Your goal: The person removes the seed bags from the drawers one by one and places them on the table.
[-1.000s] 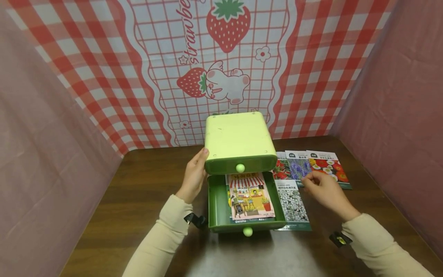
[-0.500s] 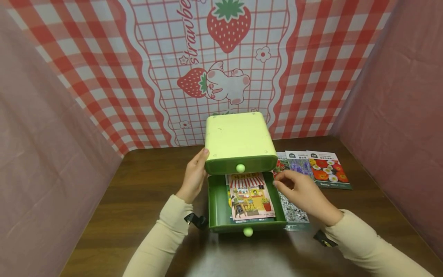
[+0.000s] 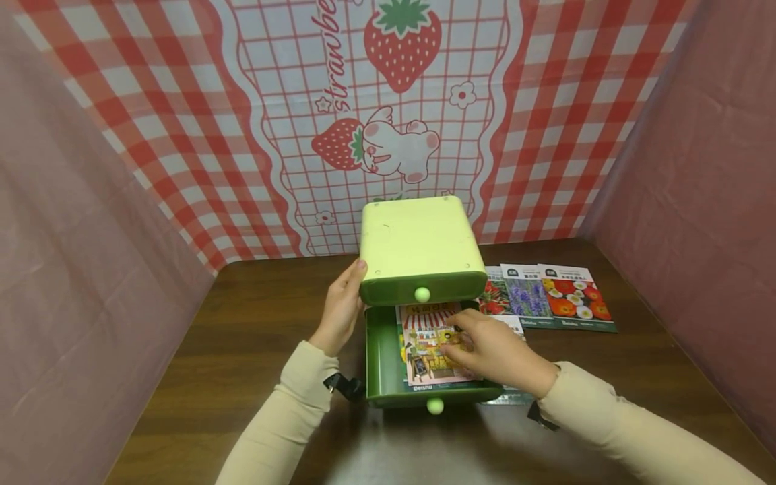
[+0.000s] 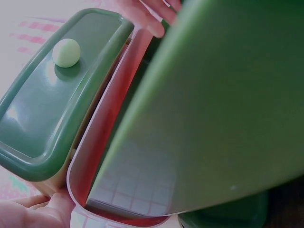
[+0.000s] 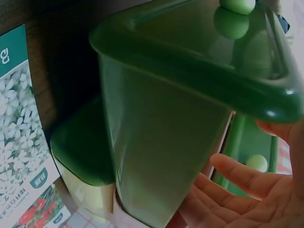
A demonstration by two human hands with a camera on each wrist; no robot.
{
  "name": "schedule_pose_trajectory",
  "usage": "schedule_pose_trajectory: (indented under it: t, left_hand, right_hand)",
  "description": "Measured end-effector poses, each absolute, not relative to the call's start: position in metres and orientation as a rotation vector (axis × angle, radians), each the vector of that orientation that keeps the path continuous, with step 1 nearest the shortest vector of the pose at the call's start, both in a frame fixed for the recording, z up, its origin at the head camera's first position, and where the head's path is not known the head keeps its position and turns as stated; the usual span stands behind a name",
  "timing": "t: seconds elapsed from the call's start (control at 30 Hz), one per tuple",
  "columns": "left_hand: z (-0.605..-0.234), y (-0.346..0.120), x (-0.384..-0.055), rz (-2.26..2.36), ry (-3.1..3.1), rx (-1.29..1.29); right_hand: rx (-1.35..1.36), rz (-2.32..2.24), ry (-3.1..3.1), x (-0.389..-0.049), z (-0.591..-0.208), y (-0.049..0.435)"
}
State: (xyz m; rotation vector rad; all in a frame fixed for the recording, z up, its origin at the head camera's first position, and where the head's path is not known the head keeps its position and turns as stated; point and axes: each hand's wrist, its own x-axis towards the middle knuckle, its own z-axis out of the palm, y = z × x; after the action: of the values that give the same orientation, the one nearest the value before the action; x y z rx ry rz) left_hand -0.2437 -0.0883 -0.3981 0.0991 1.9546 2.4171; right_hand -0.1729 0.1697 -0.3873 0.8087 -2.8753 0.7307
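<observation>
Left hand (image 3: 341,306) rests against the near-left side of the pale green box (image 3: 418,239), likely to steady it; the far fingers are hidden, so can't tell how firmly. Top drawer (image 3: 394,291) closed; lower drawer (image 3: 380,353) out between the hands, presumably so the packets inside can be reached. Right hand (image 3: 494,343) is over that drawer, thumb and fingers loosely apart, nothing visibly held; contact with the pink shop-picture packet (image 3: 418,347) below can't be told. That packet lies on a green-edged packet (image 3: 422,388) reading "Deishu"; the pink one's title is partly covered. Beyond the right hand, poppy packet (image 3: 578,300), purple-flower packet (image 3: 529,296) and red-flower packet (image 3: 496,298) lie fanned, probably so fronts show; Chinese titles too small to read surely. White-flower packet (image 5: 14,118) is partly under the right forearm. Cloth (image 3: 273,47) beyond both hands reads "strawbe", cut off.
</observation>
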Motion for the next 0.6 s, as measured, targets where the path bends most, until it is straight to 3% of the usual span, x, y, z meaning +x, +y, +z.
schedule_pose_trajectory:
  t: [0.6]
  left_hand:
    - [-0.398, -0.088, -0.245, 2.415, 1.959, 0.095]
  right_hand:
    - [0.868, 0.484, -3.041, -0.179, -0.395, 0.151]
